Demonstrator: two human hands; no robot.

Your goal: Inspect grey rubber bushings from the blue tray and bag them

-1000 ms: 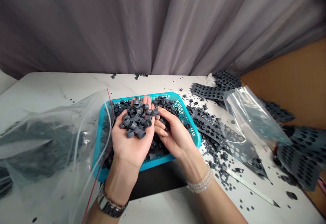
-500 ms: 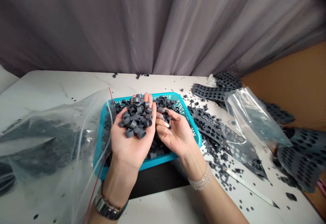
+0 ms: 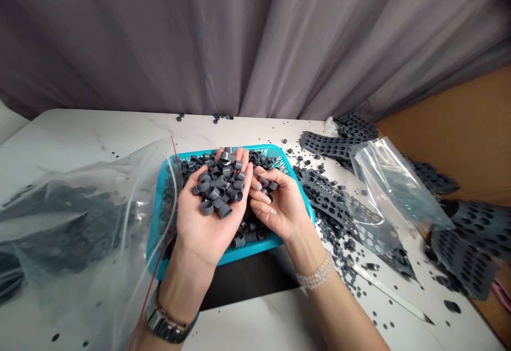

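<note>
My left hand (image 3: 202, 231) is palm up and cupped around a heap of small dark grey hollow caps (image 3: 219, 183). It hovers above a turquoise plastic basket (image 3: 223, 258) that contains many more of these caps. Close against its finger side is my right hand (image 3: 285, 204), fingers curled inward around a few grey caps (image 3: 272, 186). How many lie in the right hand is partly hidden by its fingers. To the left, a large clear zip bag (image 3: 139, 196) with a red edge holds dark pieces and overlaps the basket's left side.
Perforated dark grey sheets (image 3: 335, 143) lie along the right side of the white table (image 3: 91, 132), amid scattered small bits. A clear plastic bag (image 3: 399, 186) rests on them. Nearer sits a white pencil-like tool (image 3: 393, 293). Grey curtains (image 3: 199, 42) hang behind.
My left hand, with its heap of caps, has shifted slightly right. My right hand has moved slightly right too, and the caps at its fingers have changed position.
</note>
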